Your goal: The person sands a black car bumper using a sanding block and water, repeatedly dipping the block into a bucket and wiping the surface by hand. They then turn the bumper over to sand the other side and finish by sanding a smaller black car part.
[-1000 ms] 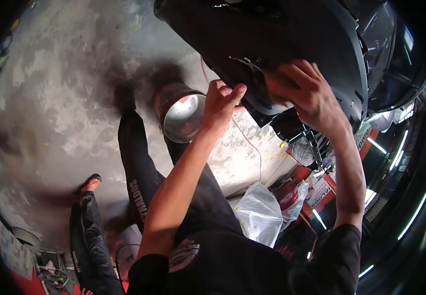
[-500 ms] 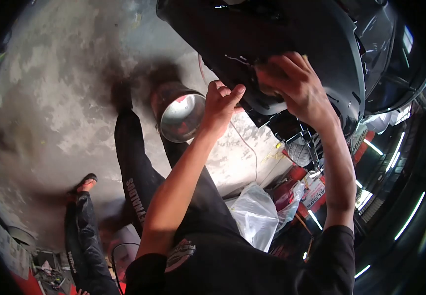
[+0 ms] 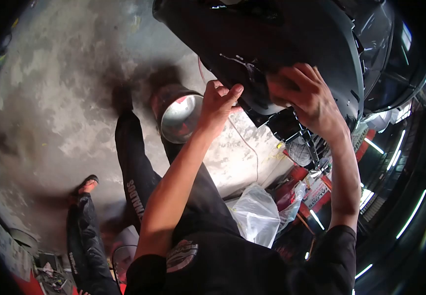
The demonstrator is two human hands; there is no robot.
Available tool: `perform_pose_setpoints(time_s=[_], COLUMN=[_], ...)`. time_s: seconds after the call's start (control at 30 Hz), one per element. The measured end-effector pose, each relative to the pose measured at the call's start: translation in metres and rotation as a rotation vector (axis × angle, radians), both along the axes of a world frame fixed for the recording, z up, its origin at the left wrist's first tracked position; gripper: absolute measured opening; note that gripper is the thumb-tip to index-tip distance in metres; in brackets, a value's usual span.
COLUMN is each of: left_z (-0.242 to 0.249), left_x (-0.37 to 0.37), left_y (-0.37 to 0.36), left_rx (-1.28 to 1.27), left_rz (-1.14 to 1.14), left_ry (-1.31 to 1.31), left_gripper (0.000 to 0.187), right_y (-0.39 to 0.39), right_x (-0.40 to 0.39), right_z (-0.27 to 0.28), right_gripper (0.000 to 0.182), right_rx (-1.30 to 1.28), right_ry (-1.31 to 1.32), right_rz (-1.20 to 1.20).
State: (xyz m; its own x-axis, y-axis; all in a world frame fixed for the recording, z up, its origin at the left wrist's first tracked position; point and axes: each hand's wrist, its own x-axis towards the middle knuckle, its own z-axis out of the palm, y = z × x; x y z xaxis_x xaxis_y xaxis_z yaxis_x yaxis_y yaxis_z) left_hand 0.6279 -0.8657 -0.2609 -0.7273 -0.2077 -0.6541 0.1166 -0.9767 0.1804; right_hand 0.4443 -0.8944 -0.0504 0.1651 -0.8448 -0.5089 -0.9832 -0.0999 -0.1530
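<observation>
A large black car bumper (image 3: 291,37) fills the upper middle of the view, with a pale wet-looking streak (image 3: 237,60) across its surface. At the bumper's lower left edge is my left hand (image 3: 219,109), its fingers curled at the rim and the thumb sticking out. My right hand (image 3: 306,96) presses on the bumper's face, right of the streak. Its fingers are bent together and blurred by motion; whatever lies under them is hidden. A metal bucket (image 3: 181,120) stands on the floor left of my left hand.
Another person's leg (image 3: 87,231) shows at lower left. A clear plastic bag (image 3: 255,214) lies by my right leg. A thin hose (image 3: 247,145) runs along the concrete floor (image 3: 65,113). Behind the bumper is a dark glossy car body (image 3: 395,64).
My right hand has slid slightly right and down over the bumper, uncovering more of the wet-looking streak. My left hand stays at the edge.
</observation>
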Motion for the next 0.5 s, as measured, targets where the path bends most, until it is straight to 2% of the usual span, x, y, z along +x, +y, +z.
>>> perform_pose_setpoints(time_s=[0.1, 0.17, 0.33, 0.5], left_z=[0.000, 0.004, 0.005, 0.007], left_x=[-0.002, -0.002, 0.000, -0.003], left_y=[0.007, 0.002, -0.001, 0.000], left_rx=[-0.002, 0.007, 0.009, 0.014], left_rz=[0.017, 0.010, 0.016, 0.007], left_ry=[-0.034, -0.010, -0.044, -0.038], left_gripper=[0.072, 0.073, 0.073, 0.070], right_y=[-0.002, -0.014, 0.003, -0.015], right_x=[0.005, 0.006, -0.002, 0.008], right_z=[-0.008, -0.035, -0.003, -0.032], right_gripper=[0.048, 0.044, 0.040, 0.037], right_rx=[-0.070, -0.117, -0.013, -0.102], right_ry=[0.019, -0.057, 0.003, 0.016], right_rz=[0.021, 0.001, 0.020, -0.013])
